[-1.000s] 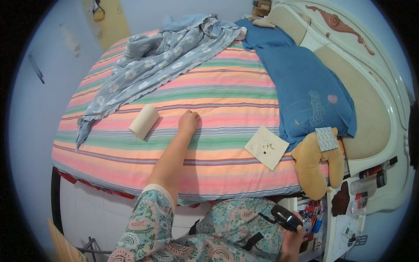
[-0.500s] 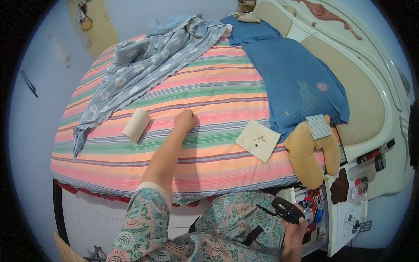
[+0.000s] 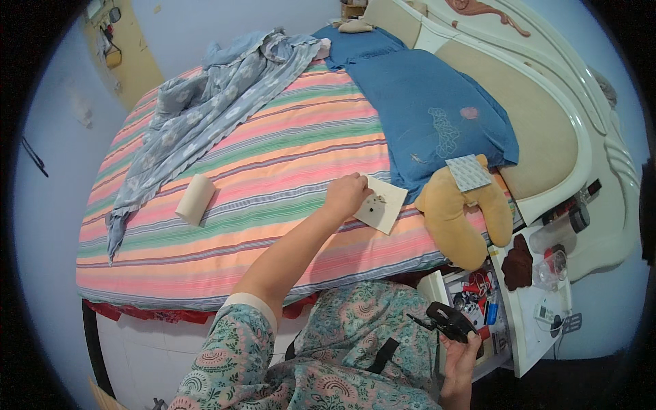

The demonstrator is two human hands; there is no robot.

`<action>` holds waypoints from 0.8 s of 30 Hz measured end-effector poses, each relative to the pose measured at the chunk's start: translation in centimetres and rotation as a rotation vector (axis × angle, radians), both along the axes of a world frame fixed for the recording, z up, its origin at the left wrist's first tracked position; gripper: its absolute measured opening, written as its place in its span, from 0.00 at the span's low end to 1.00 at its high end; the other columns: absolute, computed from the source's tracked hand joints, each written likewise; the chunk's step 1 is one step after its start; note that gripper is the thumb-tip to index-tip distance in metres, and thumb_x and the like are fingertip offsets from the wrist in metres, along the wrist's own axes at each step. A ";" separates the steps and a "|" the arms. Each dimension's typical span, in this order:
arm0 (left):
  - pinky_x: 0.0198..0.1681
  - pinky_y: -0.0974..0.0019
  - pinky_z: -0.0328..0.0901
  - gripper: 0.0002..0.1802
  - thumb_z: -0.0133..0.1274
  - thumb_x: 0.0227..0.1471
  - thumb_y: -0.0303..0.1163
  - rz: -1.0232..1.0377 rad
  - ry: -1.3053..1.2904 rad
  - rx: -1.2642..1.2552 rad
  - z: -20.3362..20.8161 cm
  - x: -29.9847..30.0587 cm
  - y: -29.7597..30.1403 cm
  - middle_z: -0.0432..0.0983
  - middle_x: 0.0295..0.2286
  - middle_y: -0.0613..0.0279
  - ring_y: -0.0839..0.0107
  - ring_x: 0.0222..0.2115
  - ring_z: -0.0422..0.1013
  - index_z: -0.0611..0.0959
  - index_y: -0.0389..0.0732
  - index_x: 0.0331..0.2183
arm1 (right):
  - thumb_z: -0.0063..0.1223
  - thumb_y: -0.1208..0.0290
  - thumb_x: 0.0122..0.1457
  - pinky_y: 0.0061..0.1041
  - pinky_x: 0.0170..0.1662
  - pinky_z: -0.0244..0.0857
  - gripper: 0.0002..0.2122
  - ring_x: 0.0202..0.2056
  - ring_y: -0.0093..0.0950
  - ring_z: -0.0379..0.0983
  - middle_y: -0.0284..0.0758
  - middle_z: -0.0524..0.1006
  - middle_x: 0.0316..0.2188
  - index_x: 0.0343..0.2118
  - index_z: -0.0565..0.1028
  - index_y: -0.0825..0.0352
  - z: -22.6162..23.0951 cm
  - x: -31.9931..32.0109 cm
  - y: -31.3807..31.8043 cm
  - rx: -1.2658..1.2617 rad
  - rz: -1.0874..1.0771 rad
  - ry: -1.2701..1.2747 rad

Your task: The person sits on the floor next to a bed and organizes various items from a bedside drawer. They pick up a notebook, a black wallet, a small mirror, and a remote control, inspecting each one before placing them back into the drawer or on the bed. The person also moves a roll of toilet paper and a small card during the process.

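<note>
My left hand [image 3: 347,194] is closed over the upper left edge of a pale square sheet [image 3: 391,220] on the bed. Small dark and brownish bits lie on that sheet, next to my fingertips. Whatever the fingers pinch is too small or too hidden to name. At the lower right, my right hand [image 3: 459,362] grips a rounded black handheld device [image 3: 449,321] with a thin dark piece sticking out to its left. The device is held in front of an open drawer [image 3: 432,290]. A cream-coloured roll [image 3: 196,199] lies on the striped bedspread [image 3: 273,198], left of my left forearm.
A tan neck pillow [image 3: 454,229] with a silvery blister pack [image 3: 468,173] on it lies by the blue pillow [image 3: 437,102]. A crumpled blue blanket [image 3: 205,116] covers the far left. A white bedside top [image 3: 540,301] holds a brown cloth [image 3: 517,263] and a clear bottle [image 3: 552,234].
My left hand has moved right across the bedspread to the pale sheet, staying closed. My right hand still holds the black device. The whole view has shifted slightly.
</note>
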State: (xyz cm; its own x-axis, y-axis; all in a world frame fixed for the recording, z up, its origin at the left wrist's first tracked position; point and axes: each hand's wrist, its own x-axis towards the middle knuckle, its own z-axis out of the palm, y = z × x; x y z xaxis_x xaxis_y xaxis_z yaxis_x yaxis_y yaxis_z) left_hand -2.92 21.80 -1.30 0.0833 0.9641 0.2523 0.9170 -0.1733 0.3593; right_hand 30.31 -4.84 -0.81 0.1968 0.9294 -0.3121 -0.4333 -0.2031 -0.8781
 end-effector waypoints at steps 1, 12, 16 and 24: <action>0.32 0.57 0.67 0.10 0.52 0.47 0.38 0.016 0.039 0.030 -0.5 0.1 0.0 0.73 0.29 0.58 0.57 0.30 0.72 0.79 0.42 0.28 | 0.50 0.48 0.48 0.35 0.45 0.64 0.32 0.46 0.35 0.66 0.40 0.67 0.46 0.52 0.63 0.66 -0.2 0.4 -0.1 -0.008 0.001 0.003; 0.51 0.52 0.56 0.23 0.54 0.46 0.40 0.158 -0.175 0.289 -0.6 -7.1 -6.6 0.67 0.43 0.51 0.53 0.47 0.63 0.73 0.39 0.43 | 0.31 0.59 0.57 0.34 0.59 0.47 0.26 0.54 0.37 0.59 0.42 0.66 0.52 0.53 0.63 0.73 1.6 -1.2 -0.6 -0.068 0.020 0.125; 0.58 0.50 0.45 0.42 0.59 0.42 0.42 0.613 0.137 0.559 -5.1 -20.7 -11.5 0.54 0.54 0.44 0.48 0.56 0.49 0.59 0.35 0.54 | 0.42 0.54 0.55 0.35 0.53 0.54 0.27 0.50 0.37 0.63 0.42 0.67 0.49 0.52 0.64 0.72 -0.3 -0.3 -0.2 0.144 0.133 0.031; 0.55 0.55 0.53 0.52 0.65 0.32 0.34 0.740 -0.374 0.271 -6.7 -37.3 -19.7 0.58 0.51 0.43 0.50 0.53 0.56 0.54 0.36 0.56 | 0.43 0.52 0.53 0.36 0.47 0.60 0.27 0.47 0.36 0.66 0.40 0.68 0.47 0.51 0.65 0.66 -1.1 -1.3 -0.3 -0.028 0.014 0.060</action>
